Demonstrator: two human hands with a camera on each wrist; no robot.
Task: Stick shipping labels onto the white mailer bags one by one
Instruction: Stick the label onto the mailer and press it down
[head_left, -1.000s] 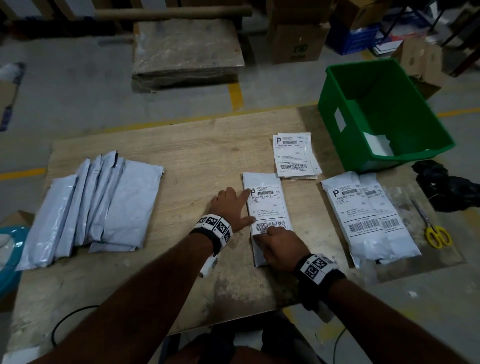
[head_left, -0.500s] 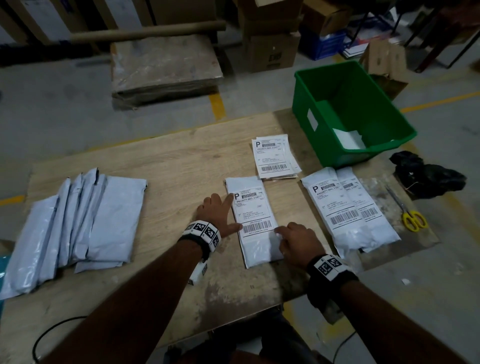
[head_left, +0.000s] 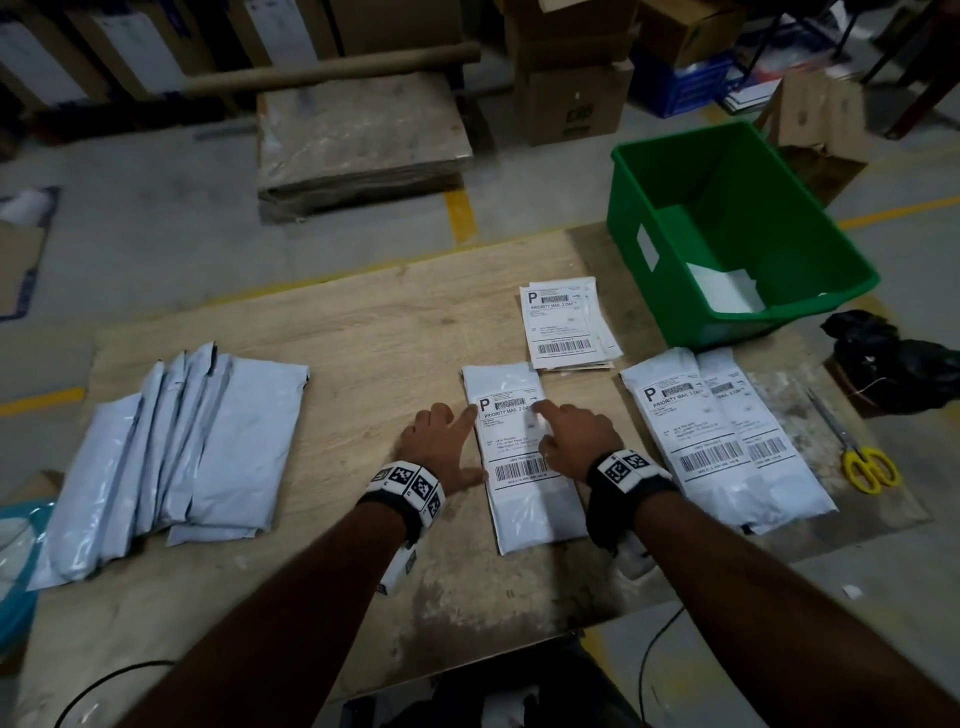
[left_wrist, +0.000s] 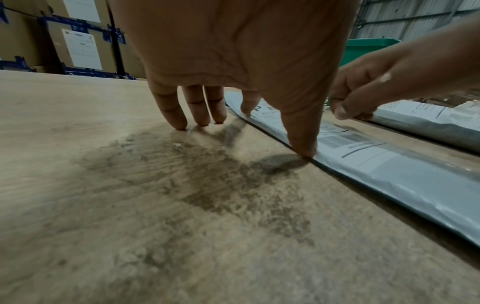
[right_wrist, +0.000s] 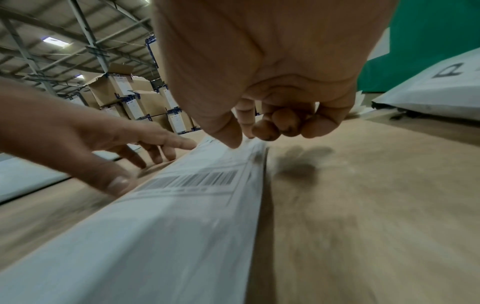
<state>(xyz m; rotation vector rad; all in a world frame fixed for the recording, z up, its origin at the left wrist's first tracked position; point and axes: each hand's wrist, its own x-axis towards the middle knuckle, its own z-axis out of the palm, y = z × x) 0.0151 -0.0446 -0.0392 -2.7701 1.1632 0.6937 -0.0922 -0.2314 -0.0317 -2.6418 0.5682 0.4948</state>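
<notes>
On the wooden table (head_left: 332, 332), head view: a white mailer bag (head_left: 535, 509) lies lengthwise at the centre with a shipping label (head_left: 511, 441) on its upper face. The left hand (head_left: 441, 441) rests flat beside the bag's left edge, fingers straight and spread, index tip and thumb touching that edge. The right hand (head_left: 576, 441) lies over the label's right side, index finger extended onto the label near its far right corner, the other fingers curled under. A stack of loose labels (head_left: 563, 322) sits just beyond the bag; two labelled bags (head_left: 722, 441) overlap to the right; a fanned pile of unlabelled bags (head_left: 171, 452) lies well apart at the left. A green bin (head_left: 727, 228) stands at the far right corner, and yellow-handled scissors (head_left: 862, 457) lie near the right edge. Left wrist view: the left hand (left_wrist: 233, 61) has three fingertips on bare wood, while the index and thumb press the bag (left_wrist: 389, 170) at its border. Right wrist view: the right hand (right_wrist: 259, 72) holds nothing; its thumb touches the label (right_wrist: 202, 174), three fingers folded into the palm; the picture is blurred.
</notes>
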